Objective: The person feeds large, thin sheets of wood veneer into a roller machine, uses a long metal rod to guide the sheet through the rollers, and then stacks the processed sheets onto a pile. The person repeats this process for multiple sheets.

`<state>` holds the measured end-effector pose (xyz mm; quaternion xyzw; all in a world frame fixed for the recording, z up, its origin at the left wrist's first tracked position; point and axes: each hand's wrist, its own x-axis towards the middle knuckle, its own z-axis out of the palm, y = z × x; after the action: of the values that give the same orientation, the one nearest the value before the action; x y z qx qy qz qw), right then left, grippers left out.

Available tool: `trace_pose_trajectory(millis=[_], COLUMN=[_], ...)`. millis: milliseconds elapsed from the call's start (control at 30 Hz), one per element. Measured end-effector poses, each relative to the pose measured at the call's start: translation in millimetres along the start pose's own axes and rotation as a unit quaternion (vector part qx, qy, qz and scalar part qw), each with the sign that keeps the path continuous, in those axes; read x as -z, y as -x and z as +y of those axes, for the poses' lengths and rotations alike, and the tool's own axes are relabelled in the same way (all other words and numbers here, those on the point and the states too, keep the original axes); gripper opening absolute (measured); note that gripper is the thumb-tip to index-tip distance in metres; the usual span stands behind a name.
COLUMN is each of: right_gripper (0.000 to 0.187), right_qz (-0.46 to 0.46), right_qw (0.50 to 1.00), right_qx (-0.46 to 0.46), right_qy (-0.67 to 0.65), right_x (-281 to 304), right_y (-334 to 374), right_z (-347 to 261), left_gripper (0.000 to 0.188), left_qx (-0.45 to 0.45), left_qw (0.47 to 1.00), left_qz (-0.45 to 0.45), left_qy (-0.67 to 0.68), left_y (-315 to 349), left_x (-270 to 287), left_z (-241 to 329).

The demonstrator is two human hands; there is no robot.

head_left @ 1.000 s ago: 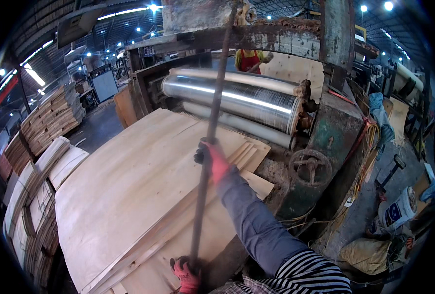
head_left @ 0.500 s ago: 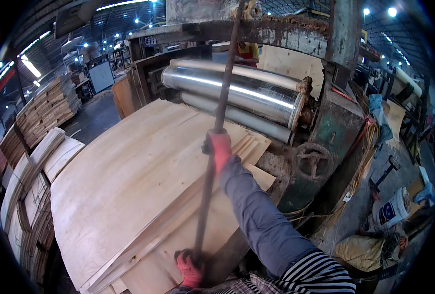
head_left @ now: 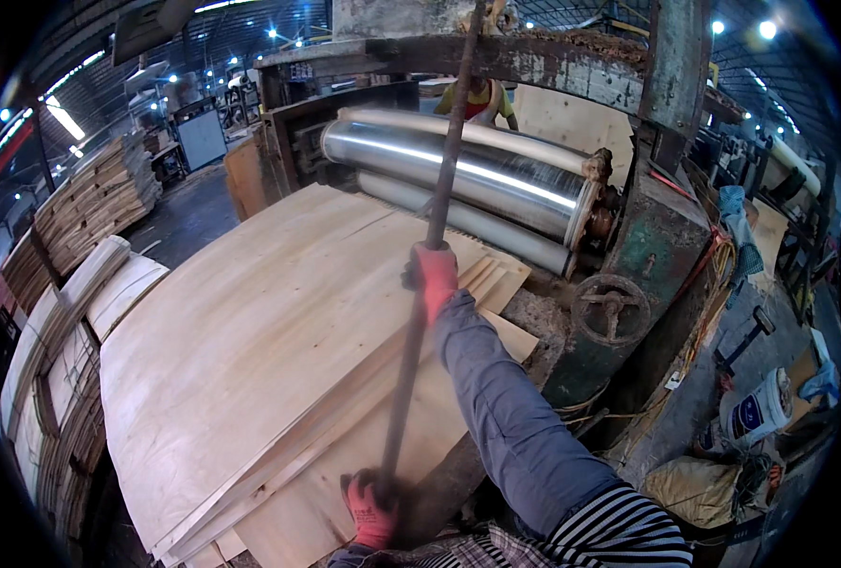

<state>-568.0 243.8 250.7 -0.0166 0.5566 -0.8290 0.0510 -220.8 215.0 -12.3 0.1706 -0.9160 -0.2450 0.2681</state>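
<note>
A long rusty metal bar (head_left: 447, 170) slants up past the rollers, out of the top of the view. My right hand (head_left: 434, 275), in a red and black glove, is wrapped round the bar at mid-length. My left hand (head_left: 371, 511), gloved alike, is closed round its lower end, close to my body. Under the bar lies a wide stack of pale wood veneer sheets (head_left: 241, 322), its sheets uneven along the right side. Beyond the stack's far edge stands a roller machine with a shiny metal roller (head_left: 458, 170) and a duller grey roller (head_left: 468, 225) beneath it.
A handwheel (head_left: 610, 310) is on the machine's green side frame. More veneer stacks (head_left: 65, 379) stand at left. A white bucket (head_left: 757, 407), a sack (head_left: 690, 490) and a hammer-like tool (head_left: 747, 336) lie at right. Another person (head_left: 480, 99) is behind the rollers.
The view has shifted slightly, so the machine appears lower and further right. Both hands keep their grip on the bar. The person behind the rollers shows more now.
</note>
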Motion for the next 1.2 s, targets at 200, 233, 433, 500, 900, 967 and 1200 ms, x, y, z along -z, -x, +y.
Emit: trace_pose_trajectory(millis=[200,233,433,500,900,967,1200], right_gripper=[0.009,0.010,0.010,0.010,0.011,0.012,0.010], right_qz=[-0.022,-0.019,-0.034,-0.031,-0.060,-0.051,-0.030], right_qw=[1.000,1.000,0.999,0.999,0.996,0.997,0.999], right_qx=[0.001,0.000,0.001,-0.001,-0.015,-0.019,-0.017], right_qy=[-0.013,-0.012,-0.035,-0.036,-0.060,-0.052,-0.023], right_x=[4.1,4.3,4.4,5.1,8.2,7.0,3.4], right_y=[-7.9,-8.2,-4.8,-2.5,-11.4,-11.5,-6.3], right_z=[6.3,6.7,6.0,3.6,10.6,11.0,5.1], left_gripper=[0.049,0.048,0.053,0.053,0.050,0.049,0.048], left_qx=[-0.024,-0.026,-0.035,-0.045,-0.041,-0.038,-0.043], left_qw=[0.999,0.999,0.999,0.999,0.999,0.999,0.999], left_qz=[0.035,0.029,0.021,0.023,0.031,0.034,0.029], left_qy=[0.012,0.015,-0.006,-0.005,-0.004,-0.007,0.007], left_y=[-4.0,-5.9,-3.9,-5.8,-9.8,-9.6,-7.8], left_x=[1.6,4.2,2.5,2.9,9.2,9.5,5.0], left_z=[6.6,9.1,4.0,5.2,15.5,16.2,8.7])
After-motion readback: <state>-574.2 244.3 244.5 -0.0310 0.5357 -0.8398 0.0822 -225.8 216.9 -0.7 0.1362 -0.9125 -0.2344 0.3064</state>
